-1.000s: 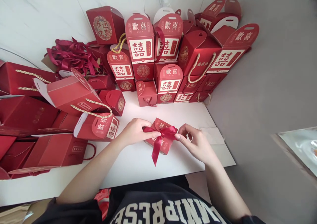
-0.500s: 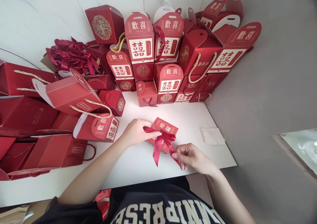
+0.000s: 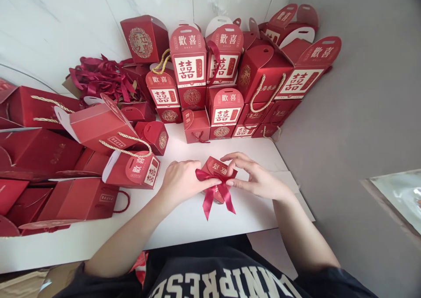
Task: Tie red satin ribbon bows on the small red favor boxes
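Note:
A small red gift box (image 3: 214,163) with gold-white lettering lies on the white table in front of me. A dark pink ribbon (image 3: 209,200) is tied in a bow over it, its two tails hanging toward me. My left hand (image 3: 182,180) pinches the bow's left loop, with the thumb laid across near the knot. From the other side, my right hand (image 3: 257,176) reaches over the box's right edge. Its thumb and a finger close on the bow's right loop, while the index finger arches above the lid. The fingers partly cover the loops.
Stacked red gift boxes (image 3: 192,69) line the back wall, some with rope handles. More boxes (image 3: 54,153) crowd the left side. Behind them lies a heap of loose ribbons (image 3: 101,79). A grey wall (image 3: 332,127) bounds the table (image 3: 256,146) on the right.
My right hand has let go of the right ribbon tail and moved up to the bow's right loop. The tail now hangs free. My left hand stays on the left loop.

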A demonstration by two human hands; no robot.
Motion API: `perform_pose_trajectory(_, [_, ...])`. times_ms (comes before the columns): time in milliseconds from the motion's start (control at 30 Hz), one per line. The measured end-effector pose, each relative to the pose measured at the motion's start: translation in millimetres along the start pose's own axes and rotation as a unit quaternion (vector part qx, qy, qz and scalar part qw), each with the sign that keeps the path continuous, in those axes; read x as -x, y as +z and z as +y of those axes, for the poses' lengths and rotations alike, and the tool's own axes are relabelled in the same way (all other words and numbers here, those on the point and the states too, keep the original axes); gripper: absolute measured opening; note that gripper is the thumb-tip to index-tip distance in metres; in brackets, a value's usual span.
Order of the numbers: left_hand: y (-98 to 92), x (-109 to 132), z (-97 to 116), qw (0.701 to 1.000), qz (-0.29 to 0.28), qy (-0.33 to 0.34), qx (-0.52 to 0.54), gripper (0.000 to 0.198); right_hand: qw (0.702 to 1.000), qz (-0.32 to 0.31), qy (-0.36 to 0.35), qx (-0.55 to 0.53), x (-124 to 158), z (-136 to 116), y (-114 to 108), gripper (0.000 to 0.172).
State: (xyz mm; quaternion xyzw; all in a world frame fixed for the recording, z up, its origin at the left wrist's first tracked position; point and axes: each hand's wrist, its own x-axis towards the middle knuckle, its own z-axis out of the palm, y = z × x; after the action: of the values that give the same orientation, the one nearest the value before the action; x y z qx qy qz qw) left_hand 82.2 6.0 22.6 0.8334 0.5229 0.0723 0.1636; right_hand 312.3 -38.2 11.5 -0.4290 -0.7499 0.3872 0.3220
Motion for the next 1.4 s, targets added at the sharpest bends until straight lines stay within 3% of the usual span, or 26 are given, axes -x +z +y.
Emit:
perform_pose_trajectory(133, [-2.4,3,2,1.000,-0.013,-0.003,-0.004,0.057,1.000,-0.008,0.005,-0.028,-3,3,-1,0.011])
perform_pose_trajectory(267, [-2.4,2,3,1.000,-0.023,-0.003,0.007,0.056,0.999,0.001,-0.020,-0.031,0,3,-4,0.029])
perform_pose_trajectory(367, [-2.7,2,2,1.000,-0.028,0.003,0.011,0.055,0.999,-0.026,-0.028,0.003,-1,3,-6,0.014])
perform_pose_trajectory(667, [-2.9,1,4,1.000,-0.025,0.005,0.013,0.059,0.996,0.029,0.079,-0.040,-18,26,-4,0.020])
perform_pose_trajectory(800, [-1.6,2,-5,0.999,-0.033,0.001,0.042,0.062,0.987,0.010,0.122,-0.108,-15,33,0,0.028])
perform_pose_trajectory(867, [-1.4,2,-10,0.997,-0.043,0.007,0.057,0.064,0.987,0.011,0.131,-0.092,-12,32,1,0.029])
perform_pose_trajectory(1067, [-1.4,3,-13,0.996,-0.052,0.006,0.075,0.065,0.995,0.053,0.075,-0.042,-9,17,-4,0.022])
perform_pose_trajectory(1233, [-1.1,4,-12,0.996,-0.051,0.006,0.077,0.064,0.999,0.010,0.008,-0.031,-12,14,-6,0.021])
perform_pose_trajectory(1400, [-0.9,4,-13,0.997,-0.043,0.007,0.065,0.065,0.999,0.005,0.023,-0.041,-14,15,-4,0.023])
